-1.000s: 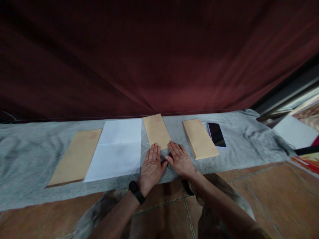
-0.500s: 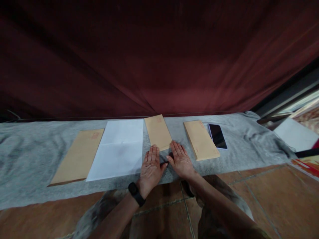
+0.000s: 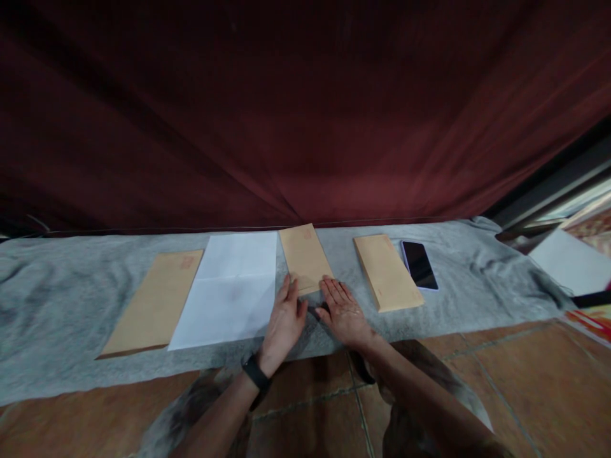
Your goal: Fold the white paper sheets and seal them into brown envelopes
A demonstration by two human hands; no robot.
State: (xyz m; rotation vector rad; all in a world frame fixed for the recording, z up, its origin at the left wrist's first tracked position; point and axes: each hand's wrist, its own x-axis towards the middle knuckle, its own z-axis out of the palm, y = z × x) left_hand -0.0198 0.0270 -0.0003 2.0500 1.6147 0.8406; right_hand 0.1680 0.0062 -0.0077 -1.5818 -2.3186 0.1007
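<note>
A brown paper envelope [image 3: 306, 254] with faint red print lies in the middle of the grey cloth, its near end at my fingertips. My right hand [image 3: 344, 313] rests flat on its near right corner, fingers stretched out, holding nothing. At the near left corner, my left hand [image 3: 286, 315] is turned on its side, fingers extended and thumb apart, touching the envelope's edge. A black band [image 3: 256, 371] circles my left wrist. Left of that hand is a white sheet of paper [image 3: 229, 299] with a crease across it.
Farther left lies another brown envelope [image 3: 153, 302]. On the right sit a stack of brown envelopes [image 3: 389, 273] and a smartphone [image 3: 419, 264]. The grey cloth [image 3: 458, 273] ends at the tiled floor [image 3: 501, 375]; a dark red curtain [image 3: 305, 127] hangs behind.
My left hand has rolled from lying flat onto its side and moved slightly left. My right hand has shifted a little left along the envelope's near edge.
</note>
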